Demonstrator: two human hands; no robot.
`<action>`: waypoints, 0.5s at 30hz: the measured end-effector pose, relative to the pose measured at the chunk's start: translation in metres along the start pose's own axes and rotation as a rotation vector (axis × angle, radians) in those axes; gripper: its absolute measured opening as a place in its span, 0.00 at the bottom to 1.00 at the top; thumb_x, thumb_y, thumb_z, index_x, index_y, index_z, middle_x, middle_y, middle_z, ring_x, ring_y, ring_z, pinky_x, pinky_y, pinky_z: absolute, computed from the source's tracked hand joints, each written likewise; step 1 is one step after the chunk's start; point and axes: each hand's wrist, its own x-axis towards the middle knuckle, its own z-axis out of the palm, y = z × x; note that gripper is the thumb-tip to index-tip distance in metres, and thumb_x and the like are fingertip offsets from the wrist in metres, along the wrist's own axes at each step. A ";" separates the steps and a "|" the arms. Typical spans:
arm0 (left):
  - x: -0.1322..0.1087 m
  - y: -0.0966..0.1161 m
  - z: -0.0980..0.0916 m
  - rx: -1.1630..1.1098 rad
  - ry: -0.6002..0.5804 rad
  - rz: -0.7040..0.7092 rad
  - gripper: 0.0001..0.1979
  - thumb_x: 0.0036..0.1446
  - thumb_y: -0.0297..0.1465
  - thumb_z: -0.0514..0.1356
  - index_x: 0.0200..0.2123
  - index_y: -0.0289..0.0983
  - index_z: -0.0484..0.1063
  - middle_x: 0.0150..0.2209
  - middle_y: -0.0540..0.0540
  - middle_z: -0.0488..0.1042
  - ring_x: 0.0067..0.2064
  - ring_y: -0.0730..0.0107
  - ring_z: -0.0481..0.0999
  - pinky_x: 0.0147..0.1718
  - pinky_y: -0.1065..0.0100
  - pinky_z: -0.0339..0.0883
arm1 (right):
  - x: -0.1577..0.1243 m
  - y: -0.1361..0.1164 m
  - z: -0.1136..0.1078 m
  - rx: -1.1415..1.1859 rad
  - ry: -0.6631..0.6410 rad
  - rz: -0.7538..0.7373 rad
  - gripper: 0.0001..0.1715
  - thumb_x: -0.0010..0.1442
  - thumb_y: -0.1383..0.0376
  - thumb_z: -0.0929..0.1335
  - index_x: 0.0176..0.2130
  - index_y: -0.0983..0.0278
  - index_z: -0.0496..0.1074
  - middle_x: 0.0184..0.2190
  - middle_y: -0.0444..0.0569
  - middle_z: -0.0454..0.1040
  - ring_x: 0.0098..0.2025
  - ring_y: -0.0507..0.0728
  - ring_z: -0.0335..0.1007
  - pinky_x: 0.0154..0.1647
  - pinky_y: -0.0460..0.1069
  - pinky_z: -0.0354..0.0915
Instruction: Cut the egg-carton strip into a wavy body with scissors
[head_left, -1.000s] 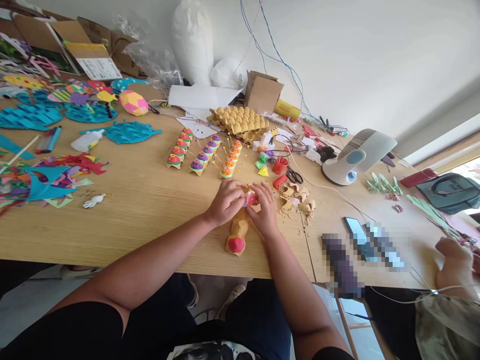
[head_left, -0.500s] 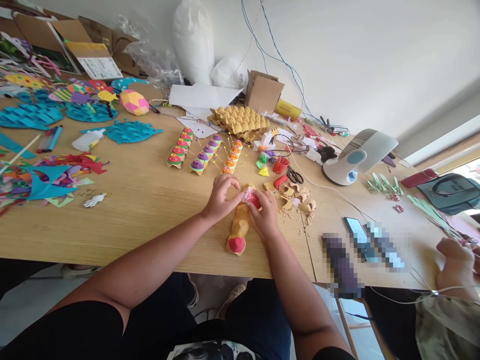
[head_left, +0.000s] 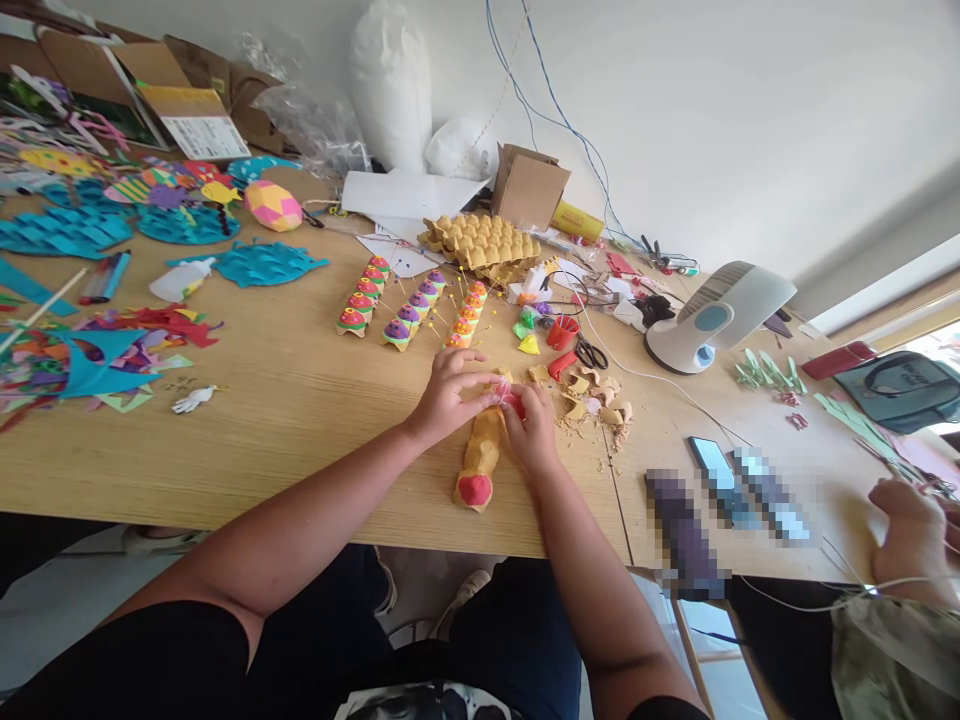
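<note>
My left hand (head_left: 450, 400) and my right hand (head_left: 531, 420) meet over the far end of a bare egg-carton strip (head_left: 482, 445). Between their fingertips is a small red piece in clear plastic (head_left: 508, 398); both hands pinch it. The strip lies on the table, its near cup covered with a red patch (head_left: 475, 490). Beyond my hands stand three decorated carton strips: a red one (head_left: 364, 295), a purple one (head_left: 414, 310) and an orange one (head_left: 466, 315), with pins stuck around them.
Torn carton bits (head_left: 592, 395), black scissors (head_left: 591, 353) and a red cup (head_left: 562, 332) lie right of my hands. Further right are a fan (head_left: 716, 318), phones (head_left: 712, 465) and another person's hand (head_left: 909, 525). Coloured paper scraps (head_left: 142, 350) lie left.
My left fingers have shifted slightly at the red piece, and less of it shows between my hands. The strip stays in place.
</note>
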 end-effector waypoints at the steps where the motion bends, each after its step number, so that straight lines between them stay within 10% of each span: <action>1: 0.000 -0.001 0.001 -0.005 -0.002 0.007 0.10 0.60 0.37 0.68 0.46 0.46 0.82 0.54 0.44 0.72 0.60 0.57 0.68 0.64 0.51 0.62 | 0.000 0.000 0.000 0.013 0.004 -0.005 0.06 0.68 0.62 0.67 0.44 0.60 0.73 0.35 0.50 0.73 0.40 0.60 0.68 0.43 0.55 0.65; 15: -0.004 -0.010 0.007 -0.145 -0.063 -0.016 0.11 0.60 0.40 0.68 0.44 0.46 0.83 0.56 0.43 0.73 0.63 0.56 0.67 0.65 0.49 0.61 | 0.003 0.001 -0.001 0.133 -0.034 -0.026 0.10 0.70 0.61 0.65 0.34 0.60 0.68 0.29 0.47 0.68 0.34 0.57 0.65 0.36 0.53 0.62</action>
